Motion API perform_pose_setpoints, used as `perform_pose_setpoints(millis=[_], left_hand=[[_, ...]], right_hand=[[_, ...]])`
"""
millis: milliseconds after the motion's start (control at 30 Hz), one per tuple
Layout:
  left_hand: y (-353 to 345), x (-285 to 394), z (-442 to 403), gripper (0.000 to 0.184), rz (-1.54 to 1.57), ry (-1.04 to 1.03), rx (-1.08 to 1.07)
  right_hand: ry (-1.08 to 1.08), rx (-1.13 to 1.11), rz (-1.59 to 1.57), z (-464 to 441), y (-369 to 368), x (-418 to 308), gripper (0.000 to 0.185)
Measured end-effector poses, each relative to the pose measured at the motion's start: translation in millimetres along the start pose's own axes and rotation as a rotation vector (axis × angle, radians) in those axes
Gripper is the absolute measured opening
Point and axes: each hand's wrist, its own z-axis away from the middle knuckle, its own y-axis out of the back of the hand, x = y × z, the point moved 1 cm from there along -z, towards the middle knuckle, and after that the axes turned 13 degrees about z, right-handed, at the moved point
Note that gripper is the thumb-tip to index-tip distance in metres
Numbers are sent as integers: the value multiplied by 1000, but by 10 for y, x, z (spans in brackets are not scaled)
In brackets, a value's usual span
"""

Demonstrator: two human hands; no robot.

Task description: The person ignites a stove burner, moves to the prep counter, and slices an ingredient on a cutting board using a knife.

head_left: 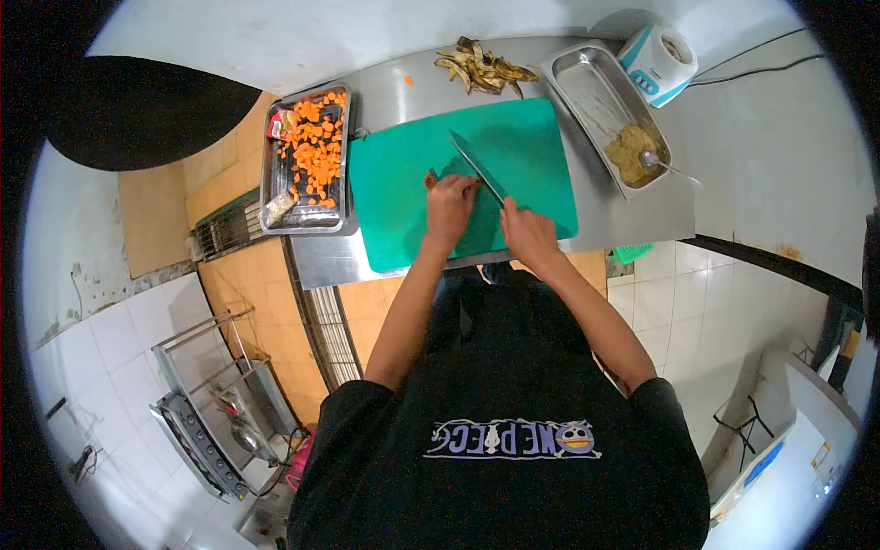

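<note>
On a green cutting board [394, 192], my left hand [449, 211] is closed over a small reddish-brown piece of food [430, 180]. Its end pokes out left of my fingers, and its kind is unclear. My right hand [530, 236] grips a kitchen knife [476, 165] by the handle. The blade slants up and left across the board, close to my left fingertips. Most of the held piece is hidden under my left hand.
A metal tray [349, 137] of chopped carrots [316, 156] and small packets is at left. Blackened banana-like peels [481, 69] lie behind the board. At right, a steel pan [587, 101] holds yellowish mash [631, 151] and a spoon [651, 159], beside a white-and-teal appliance [658, 64].
</note>
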Motion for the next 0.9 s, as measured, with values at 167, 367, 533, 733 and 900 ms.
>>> perform_pose_setpoints(millis=[167, 367, 533, 733, 900], left_hand=[[33, 32, 7, 8, 11, 77, -13], [8, -90, 18, 6, 10, -35, 3], [37, -1, -4, 8, 67, 11, 0], [66, 39, -13, 10, 32, 34, -32], [85, 51, -8, 9, -8, 4, -55]], right_hand=[[-20, -71, -32, -10, -62, -27, 22], [-16, -110, -19, -90, -77, 20, 24], [22, -129, -141, -214, 43, 157, 28], [13, -134, -129, -140, 30, 91, 26], [-6, -118, -119, -115, -38, 43, 26]])
